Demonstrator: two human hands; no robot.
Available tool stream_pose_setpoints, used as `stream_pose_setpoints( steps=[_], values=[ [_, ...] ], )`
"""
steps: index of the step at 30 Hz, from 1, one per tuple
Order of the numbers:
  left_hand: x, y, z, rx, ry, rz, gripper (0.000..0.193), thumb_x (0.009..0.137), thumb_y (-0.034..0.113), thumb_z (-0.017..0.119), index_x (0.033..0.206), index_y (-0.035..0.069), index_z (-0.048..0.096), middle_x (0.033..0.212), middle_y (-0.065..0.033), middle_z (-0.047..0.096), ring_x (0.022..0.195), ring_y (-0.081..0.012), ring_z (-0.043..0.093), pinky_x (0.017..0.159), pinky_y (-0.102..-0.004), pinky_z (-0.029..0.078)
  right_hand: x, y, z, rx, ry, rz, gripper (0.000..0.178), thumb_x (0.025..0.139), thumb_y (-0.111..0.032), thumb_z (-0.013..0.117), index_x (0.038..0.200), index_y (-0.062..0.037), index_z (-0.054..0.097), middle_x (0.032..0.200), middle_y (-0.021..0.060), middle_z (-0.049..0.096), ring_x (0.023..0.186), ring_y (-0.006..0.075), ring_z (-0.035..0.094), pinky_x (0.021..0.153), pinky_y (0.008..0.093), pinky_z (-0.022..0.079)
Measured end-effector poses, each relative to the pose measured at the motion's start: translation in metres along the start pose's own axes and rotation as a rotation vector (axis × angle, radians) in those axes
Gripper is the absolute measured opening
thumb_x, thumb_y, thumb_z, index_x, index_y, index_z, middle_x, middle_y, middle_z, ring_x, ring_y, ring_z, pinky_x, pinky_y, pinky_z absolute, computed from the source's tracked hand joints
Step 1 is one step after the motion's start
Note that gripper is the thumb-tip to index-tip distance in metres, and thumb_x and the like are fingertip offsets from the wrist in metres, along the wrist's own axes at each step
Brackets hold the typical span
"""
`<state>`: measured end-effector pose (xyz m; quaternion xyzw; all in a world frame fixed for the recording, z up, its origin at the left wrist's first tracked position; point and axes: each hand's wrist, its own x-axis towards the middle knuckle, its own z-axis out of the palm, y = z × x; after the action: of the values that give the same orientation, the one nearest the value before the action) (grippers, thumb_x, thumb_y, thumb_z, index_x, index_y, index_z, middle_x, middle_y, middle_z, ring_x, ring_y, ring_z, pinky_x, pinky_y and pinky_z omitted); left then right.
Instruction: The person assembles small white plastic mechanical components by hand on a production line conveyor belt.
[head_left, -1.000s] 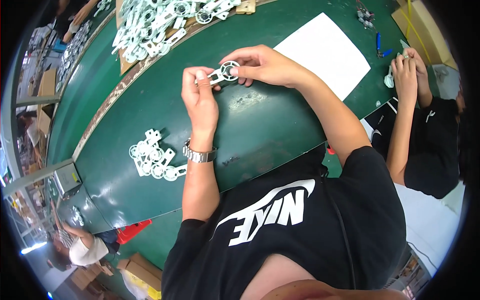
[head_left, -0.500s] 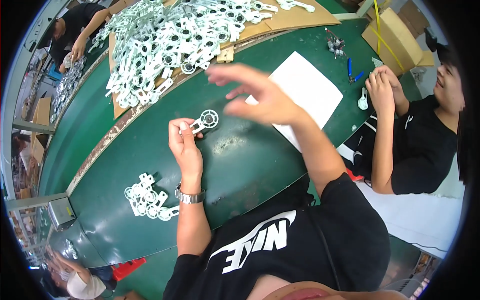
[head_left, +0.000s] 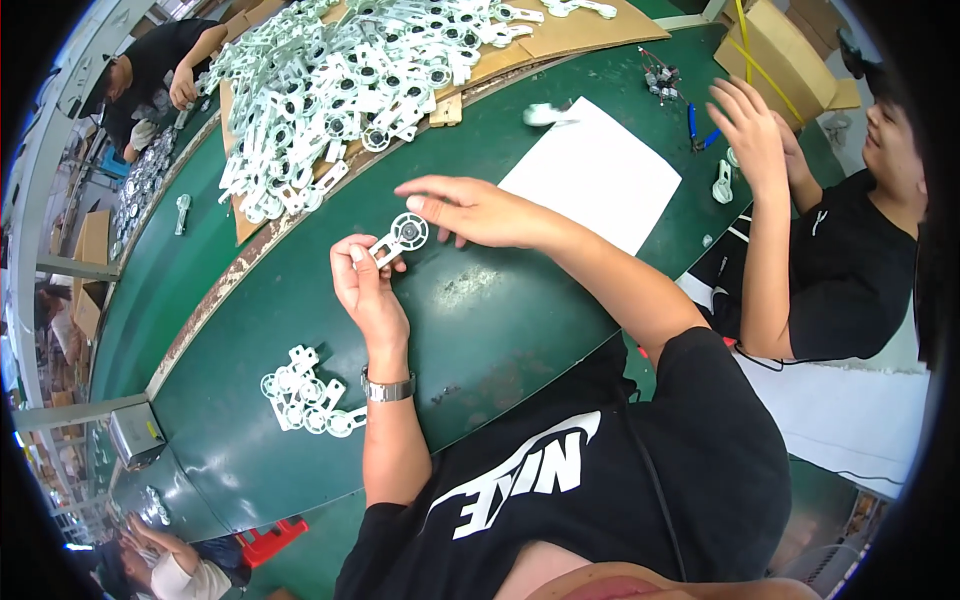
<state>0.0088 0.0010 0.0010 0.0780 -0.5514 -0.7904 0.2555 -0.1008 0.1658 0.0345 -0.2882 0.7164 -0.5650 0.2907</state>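
A white plastic part with a spoked ring and a flat handle (head_left: 408, 233) is gripped by its handle end in my left hand (head_left: 371, 295). My right hand (head_left: 475, 212) hovers around the ring end with its fingers stretched out; whether its thumb touches the ring I cannot tell. Left of my left forearm, a small cluster of similar white parts (head_left: 305, 395) lies on the green table. One more white part (head_left: 548, 115), smeared by motion, is at the far edge of the white sheet (head_left: 610, 180).
A large heap of white parts (head_left: 340, 90) covers cardboard across the table. Blue-handled pliers (head_left: 697, 128) and a small tangle of metal pieces (head_left: 661, 80) lie at the far right. A co-worker's hand (head_left: 755, 135) is raised there, near a loose white part (head_left: 722, 182).
My right hand has come down and left toward the ring. A blurred white part has appeared by the sheet, and another on the green surface at left. The co-worker's hand has opened and risen.
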Motion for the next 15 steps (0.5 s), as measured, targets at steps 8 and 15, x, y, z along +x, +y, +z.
stream_pose_setpoints(
  steps=[8,15],
  values=[
    [0.000,0.001,0.001,0.107,0.039,0.042,0.034,0.112,0.034,0.042,0.119,0.003,0.053,0.085,-0.0023,0.054,0.067,-0.0078,0.050,0.062,-0.0246,0.046,0.011,-0.007,0.003,0.118,-0.172,0.023,0.030,0.103,-0.028,0.063,0.122,-0.0051,0.063,0.088,0.0043,0.065,0.074,0.0093,0.062,0.064,0.0250,0.054],
    [0.000,-0.005,0.000,0.251,0.104,-0.018,0.041,0.112,0.038,0.041,0.131,0.002,0.046,0.097,-0.0048,0.052,0.068,-0.0093,0.049,0.063,-0.0274,0.049,0.094,-0.071,-0.060,0.055,0.022,0.258,0.033,0.098,-0.037,0.067,0.095,-0.0048,0.061,0.078,0.0048,0.065,0.062,0.0125,0.061,0.058,0.0273,0.051]
  ],
)
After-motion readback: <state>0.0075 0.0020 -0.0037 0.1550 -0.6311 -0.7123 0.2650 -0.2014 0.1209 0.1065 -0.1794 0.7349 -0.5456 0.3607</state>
